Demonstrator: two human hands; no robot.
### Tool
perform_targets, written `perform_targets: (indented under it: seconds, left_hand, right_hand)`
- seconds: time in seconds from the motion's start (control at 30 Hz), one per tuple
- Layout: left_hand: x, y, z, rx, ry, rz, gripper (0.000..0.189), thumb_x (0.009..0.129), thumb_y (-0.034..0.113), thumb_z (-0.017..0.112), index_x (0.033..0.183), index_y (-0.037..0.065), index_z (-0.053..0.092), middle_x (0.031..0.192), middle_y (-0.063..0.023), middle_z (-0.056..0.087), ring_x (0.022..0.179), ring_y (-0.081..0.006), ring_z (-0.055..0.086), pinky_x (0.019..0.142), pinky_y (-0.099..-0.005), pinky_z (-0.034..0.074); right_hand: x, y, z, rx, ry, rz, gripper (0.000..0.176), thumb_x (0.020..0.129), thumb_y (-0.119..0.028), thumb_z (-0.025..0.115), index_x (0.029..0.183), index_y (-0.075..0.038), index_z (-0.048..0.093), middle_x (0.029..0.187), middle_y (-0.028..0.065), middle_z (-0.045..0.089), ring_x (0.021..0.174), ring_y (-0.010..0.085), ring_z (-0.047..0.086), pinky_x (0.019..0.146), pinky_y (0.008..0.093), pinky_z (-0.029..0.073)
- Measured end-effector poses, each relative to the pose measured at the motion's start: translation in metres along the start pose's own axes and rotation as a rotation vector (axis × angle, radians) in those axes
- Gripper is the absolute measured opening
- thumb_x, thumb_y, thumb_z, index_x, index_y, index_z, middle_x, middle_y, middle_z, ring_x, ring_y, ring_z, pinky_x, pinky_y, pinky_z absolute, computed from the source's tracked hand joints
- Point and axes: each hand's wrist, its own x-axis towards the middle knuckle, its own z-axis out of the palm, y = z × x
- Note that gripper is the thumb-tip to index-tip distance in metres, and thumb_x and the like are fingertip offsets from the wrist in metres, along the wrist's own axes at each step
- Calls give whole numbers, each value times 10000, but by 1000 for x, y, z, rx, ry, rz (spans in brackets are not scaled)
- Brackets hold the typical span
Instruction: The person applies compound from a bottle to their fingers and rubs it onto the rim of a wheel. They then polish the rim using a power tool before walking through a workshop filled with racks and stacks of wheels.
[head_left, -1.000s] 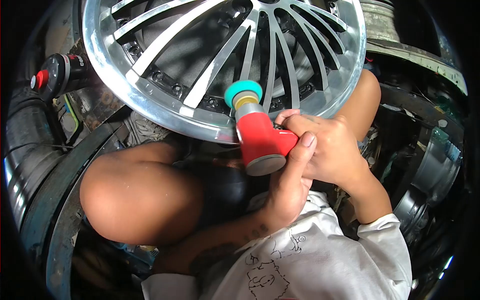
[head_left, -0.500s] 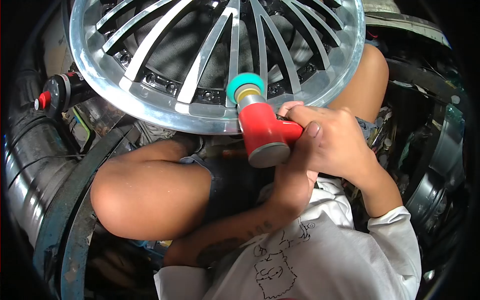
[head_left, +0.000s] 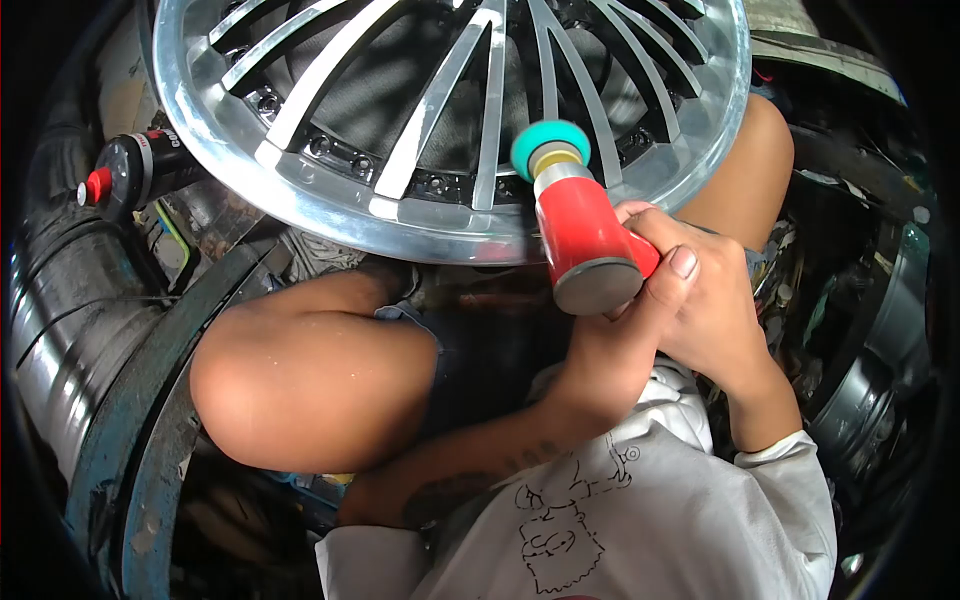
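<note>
A red polisher [head_left: 585,225] with a round teal pad [head_left: 550,146] points away from me, its pad at the lower spokes of a shiny alloy wheel [head_left: 345,225]. Wrapped around the polisher's handle, my right hand [head_left: 715,290] covers most of the grip. My left hand [head_left: 635,325] closes on the same handle from below, its thumb lying along the right hand; its other fingers are largely hidden. The wheel has polished spokes and black gaps between them, and it fills the top of the view.
On the left lies a black bottle [head_left: 135,170] with a red cap. A blue-grey metal bar [head_left: 150,400] and a dark glossy cylinder [head_left: 75,330] run beside my bent knee [head_left: 290,390]. At the far right is another dark rim [head_left: 860,395] among clutter.
The polisher, with both hands on it, has moved right and slightly away along the wheel's lower spokes. The whole view has shifted a little.
</note>
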Motion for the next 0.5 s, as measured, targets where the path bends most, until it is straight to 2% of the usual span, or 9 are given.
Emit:
perform_targets:
  seconds: [0.13,0.23,0.3,0.4,0.43,0.5]
  left_hand:
    - [2,-17,6,-170,144,112,627,984,344,712,1410,-7,413,1316,-104,529,1214,-152,546,1008,-317,455]
    - [2,-14,7,-252,199,119,632,988,357,706,1415,-2,410,1295,-97,536,1206,-149,553,1004,-310,455]
    - [-4,-2,12,-301,226,70,628,989,369,701,1412,2,416,1280,-94,538,1201,-144,553,998,-303,456]
    - [-7,6,22,-420,206,126,609,993,408,680,1386,11,438,1225,-91,561,1185,-140,554,986,-304,471]
    - [-9,8,22,-437,155,149,585,1021,398,633,1421,37,404,1295,-99,535,1241,-153,538,1036,-333,452]
    - [-13,10,19,-459,77,186,549,1063,385,564,1469,77,360,1400,-109,499,1324,-168,513,1110,-375,424]
  right_hand:
    - [2,2,0,47,-21,-24,237,805,-223,745,941,-57,643,913,108,728,702,343,684,588,403,540]
    - [6,5,3,-13,-97,0,221,827,-250,719,894,-64,621,793,115,690,659,360,663,560,419,519]
    - [11,-1,1,-46,-129,-11,230,835,-275,709,863,-70,608,745,122,666,639,368,652,550,434,508]
    - [22,-12,-8,-82,-198,2,262,841,-312,716,825,-77,602,713,130,648,630,376,646,545,453,497]
    - [26,-16,-11,-88,-227,11,275,841,-324,722,813,-79,601,709,132,645,631,378,645,545,458,494]
    - [32,-22,-18,-133,-312,27,228,802,-242,748,908,-65,650,745,140,681,648,372,655,572,424,513]
